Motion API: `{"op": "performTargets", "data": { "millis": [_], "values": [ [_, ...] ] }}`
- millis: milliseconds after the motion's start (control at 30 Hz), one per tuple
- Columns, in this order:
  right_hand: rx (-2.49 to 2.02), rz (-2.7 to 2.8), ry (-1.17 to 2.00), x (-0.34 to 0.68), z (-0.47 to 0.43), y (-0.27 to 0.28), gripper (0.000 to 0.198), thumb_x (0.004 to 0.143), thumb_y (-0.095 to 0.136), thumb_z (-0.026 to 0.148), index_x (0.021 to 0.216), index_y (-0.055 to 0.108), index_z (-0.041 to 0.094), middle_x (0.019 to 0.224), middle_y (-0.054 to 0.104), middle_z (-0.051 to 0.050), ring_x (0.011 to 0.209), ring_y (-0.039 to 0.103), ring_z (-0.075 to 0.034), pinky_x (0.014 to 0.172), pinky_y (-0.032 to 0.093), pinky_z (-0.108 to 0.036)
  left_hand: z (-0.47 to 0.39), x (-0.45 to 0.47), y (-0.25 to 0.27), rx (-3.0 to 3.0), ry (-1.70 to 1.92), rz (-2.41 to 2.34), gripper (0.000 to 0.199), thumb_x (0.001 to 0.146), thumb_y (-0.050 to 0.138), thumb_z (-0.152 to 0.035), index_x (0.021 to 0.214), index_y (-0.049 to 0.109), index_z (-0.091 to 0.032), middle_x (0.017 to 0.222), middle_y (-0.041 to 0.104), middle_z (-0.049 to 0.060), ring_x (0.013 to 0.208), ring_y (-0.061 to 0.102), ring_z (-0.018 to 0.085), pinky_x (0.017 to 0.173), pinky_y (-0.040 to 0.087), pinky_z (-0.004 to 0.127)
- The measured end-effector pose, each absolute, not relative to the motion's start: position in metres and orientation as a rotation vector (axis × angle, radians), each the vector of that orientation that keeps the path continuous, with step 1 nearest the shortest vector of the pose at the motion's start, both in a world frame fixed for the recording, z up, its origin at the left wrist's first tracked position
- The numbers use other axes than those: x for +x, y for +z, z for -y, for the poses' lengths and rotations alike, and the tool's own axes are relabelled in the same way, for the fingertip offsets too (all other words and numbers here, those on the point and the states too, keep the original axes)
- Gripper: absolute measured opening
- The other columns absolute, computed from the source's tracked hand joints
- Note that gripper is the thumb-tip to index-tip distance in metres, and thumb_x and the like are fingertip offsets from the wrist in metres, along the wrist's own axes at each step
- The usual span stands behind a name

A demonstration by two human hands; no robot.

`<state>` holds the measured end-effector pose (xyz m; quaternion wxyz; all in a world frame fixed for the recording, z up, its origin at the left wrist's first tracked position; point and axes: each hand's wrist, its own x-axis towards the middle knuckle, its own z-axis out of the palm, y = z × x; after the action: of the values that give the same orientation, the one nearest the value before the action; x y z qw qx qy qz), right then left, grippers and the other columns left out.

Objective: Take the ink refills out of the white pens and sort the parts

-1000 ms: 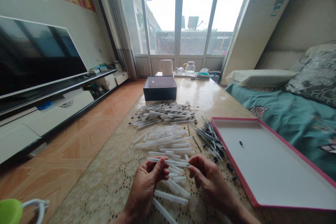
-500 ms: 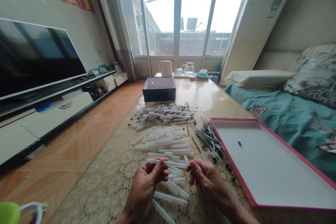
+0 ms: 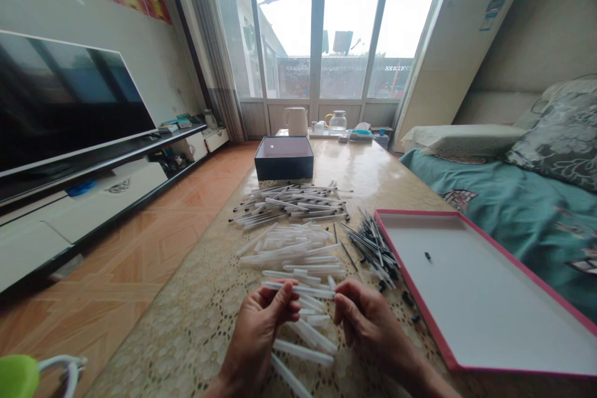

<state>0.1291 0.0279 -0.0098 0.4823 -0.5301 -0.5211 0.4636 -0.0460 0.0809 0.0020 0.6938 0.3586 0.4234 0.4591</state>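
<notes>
A translucent white pen barrel lies level between my hands above the table. My left hand pinches it near the left end with thumb and fingers. At its right end, my right hand is closed in a pinch, fingertips touching the tip; whatever small piece they hold is hidden. Beneath and beyond are several loose white barrels. Farther off lies a heap of pens with dark tips. To the right is a pile of thin black-ended refills, with small black caps near it.
A shallow white tray with a pink rim stands on the right, one small black piece inside. A dark box sits farther back. Behind it are a kettle and a glass jug. The patterned table has a left edge above tiled floor.
My right fingers have closed nearer around the barrel's right end, and the dark bit seen there before is now covered. My left hand keeps its hold. The view shifted slightly.
</notes>
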Motion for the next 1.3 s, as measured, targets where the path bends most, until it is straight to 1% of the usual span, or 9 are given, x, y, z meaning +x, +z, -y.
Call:
{"op": "performTargets", "data": {
  "millis": [133,333,533,600,767,1000,1067,1167,1300],
  "values": [
    [-1.240,1.188,1.190,0.129,-0.030,-0.010,0.031,0.081,0.057,0.047,0.086,0.052,0.017,0.066,0.059,0.003,0.042,0.051,-0.007,0.040,0.039,-0.018,-0.080,-0.046,0.002,0.797,1.033,-0.947,0.025,0.060,0.078,-0.033,0.075,0.072,-0.013,0.057,0.064,0.001,0.052,0.058,0.009,0.050,0.048,0.018],
    [-1.270,1.162,1.271,0.130,-0.030,-0.015,0.044,0.086,0.042,0.055,0.073,0.053,0.015,0.055,0.059,0.002,0.030,0.044,-0.004,0.030,0.025,-0.014,-0.080,-0.046,0.002,0.814,1.023,-0.961,0.027,0.059,0.078,-0.034,0.074,0.072,-0.014,0.056,0.064,0.001,0.051,0.058,0.010,0.050,0.048,0.019],
    [-1.234,1.142,1.244,0.128,-0.030,-0.006,0.035,0.079,0.057,0.051,0.079,0.051,0.017,0.067,0.062,0.001,0.041,0.055,-0.008,0.036,0.037,-0.017,-0.080,-0.046,0.003,0.810,1.037,-0.983,0.027,0.058,0.079,-0.035,0.074,0.072,-0.014,0.058,0.064,0.001,0.053,0.058,0.011,0.050,0.048,0.019],
    [-1.221,1.117,1.271,0.128,-0.030,-0.007,0.037,0.078,0.058,0.053,0.081,0.052,0.017,0.067,0.063,0.001,0.041,0.056,-0.008,0.035,0.037,-0.016,-0.080,-0.046,0.002,0.817,1.033,-0.967,0.028,0.058,0.078,-0.034,0.075,0.072,-0.013,0.057,0.064,0.001,0.052,0.058,0.010,0.050,0.048,0.019],
    [-1.257,1.124,1.329,0.129,-0.029,-0.016,0.049,0.083,0.042,0.060,0.073,0.054,0.014,0.058,0.063,0.000,0.031,0.049,-0.005,0.029,0.030,-0.014,-0.080,-0.046,0.002,0.837,1.021,-0.947,0.027,0.061,0.077,-0.034,0.076,0.072,-0.013,0.056,0.064,0.001,0.051,0.057,0.010,0.050,0.048,0.019],
    [-1.186,1.059,1.298,0.131,-0.030,-0.006,0.036,0.074,0.063,0.050,0.076,0.045,0.019,0.071,0.061,0.001,0.047,0.060,-0.011,0.034,0.043,-0.017,-0.082,-0.049,0.006,0.793,1.073,-0.980,0.026,0.059,0.078,-0.033,0.075,0.072,-0.013,0.062,0.066,0.002,0.053,0.058,0.010,0.050,0.047,0.018],
    [-1.163,1.037,1.316,0.131,-0.030,-0.004,0.035,0.072,0.067,0.045,0.077,0.044,0.020,0.071,0.059,0.003,0.048,0.059,-0.010,0.033,0.042,-0.017,-0.082,-0.049,0.006,0.781,1.065,-0.976,0.026,0.058,0.079,-0.032,0.075,0.072,-0.013,0.062,0.066,0.003,0.053,0.058,0.010,0.050,0.047,0.018],
    [-1.163,1.037,1.354,0.129,-0.030,-0.001,0.033,0.073,0.065,0.046,0.080,0.046,0.020,0.068,0.057,0.005,0.039,0.050,-0.006,0.030,0.035,-0.015,-0.081,-0.048,0.007,0.773,1.042,-0.944,0.024,0.060,0.078,-0.030,0.074,0.071,-0.012,0.060,0.066,0.002,0.052,0.058,0.009,0.050,0.047,0.018],
    [-1.208,1.064,1.328,0.130,-0.029,0.001,0.033,0.076,0.060,0.049,0.072,0.048,0.019,0.060,0.050,0.007,0.035,0.036,-0.002,0.032,0.027,-0.015,-0.081,-0.048,0.008,0.767,1.023,-0.908,0.022,0.063,0.077,-0.029,0.074,0.071,-0.011,0.060,0.066,0.002,0.051,0.058,0.009,0.050,0.048,0.017]
  ]
}}
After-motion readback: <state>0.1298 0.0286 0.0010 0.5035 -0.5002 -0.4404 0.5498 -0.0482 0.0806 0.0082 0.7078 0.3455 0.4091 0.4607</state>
